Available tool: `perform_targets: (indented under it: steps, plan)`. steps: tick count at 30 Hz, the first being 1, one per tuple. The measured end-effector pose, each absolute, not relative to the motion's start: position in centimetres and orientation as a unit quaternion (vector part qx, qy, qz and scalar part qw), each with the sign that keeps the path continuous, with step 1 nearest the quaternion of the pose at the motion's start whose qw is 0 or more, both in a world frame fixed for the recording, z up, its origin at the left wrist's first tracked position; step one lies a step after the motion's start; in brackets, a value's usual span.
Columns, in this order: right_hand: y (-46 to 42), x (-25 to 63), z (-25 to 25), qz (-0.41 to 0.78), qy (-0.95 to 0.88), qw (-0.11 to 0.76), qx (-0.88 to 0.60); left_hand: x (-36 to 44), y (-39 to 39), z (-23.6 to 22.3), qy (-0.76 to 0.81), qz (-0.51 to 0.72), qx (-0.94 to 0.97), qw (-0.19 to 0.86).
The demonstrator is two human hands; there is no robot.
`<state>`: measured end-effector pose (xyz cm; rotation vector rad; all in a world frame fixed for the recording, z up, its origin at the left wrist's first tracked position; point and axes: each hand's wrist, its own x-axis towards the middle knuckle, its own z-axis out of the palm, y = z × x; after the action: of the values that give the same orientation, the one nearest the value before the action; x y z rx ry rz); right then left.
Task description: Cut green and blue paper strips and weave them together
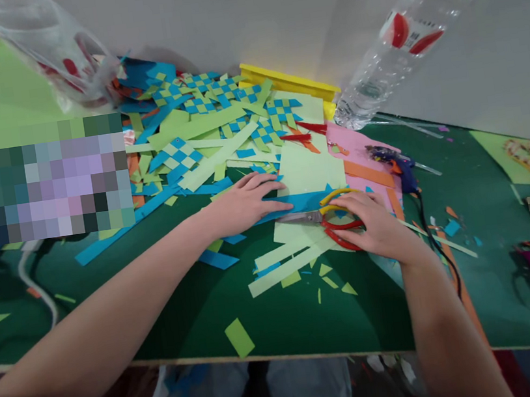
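My left hand lies with fingers stretched out on the left part of a blue paper strip. The strip rests along the lower side of a pale green paper sheet. My right hand is curled around the handles of a pair of scissors, one handle yellow and one red. Their blades point left, just below the blue strip. Pale green strips and small cut scraps are scattered below the scissors. Part of the blue strip is hidden under my fingers.
Behind my hands are heaped woven blue-and-green paper pieces and loose strips. A clear plastic bottle stands at the back right, a plastic bag at the back left. A dark-blue tool trails a black cord on the green table.
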<state>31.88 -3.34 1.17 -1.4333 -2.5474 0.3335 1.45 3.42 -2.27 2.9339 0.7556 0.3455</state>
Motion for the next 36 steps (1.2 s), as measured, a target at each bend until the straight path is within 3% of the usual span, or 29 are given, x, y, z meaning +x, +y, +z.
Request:
perform_targets:
  steps: [21,28,36]
  plan:
    - [-3.7,30.6,1.3,0.114,-0.869,0.103,-0.469,1.6,3.2,-2.3,0.257,0.104,0.960,0.032]
    - [-3.5,31.8,1.4,0.113,-0.857,0.106,-0.491,3.0,2.2,-1.9,0.317,0.151,0.936,-0.011]
    - [-3.5,32.2,1.3,0.128,-0.852,0.105,-0.496,0.7,3.0,-0.7,0.249,0.116,0.961,0.016]
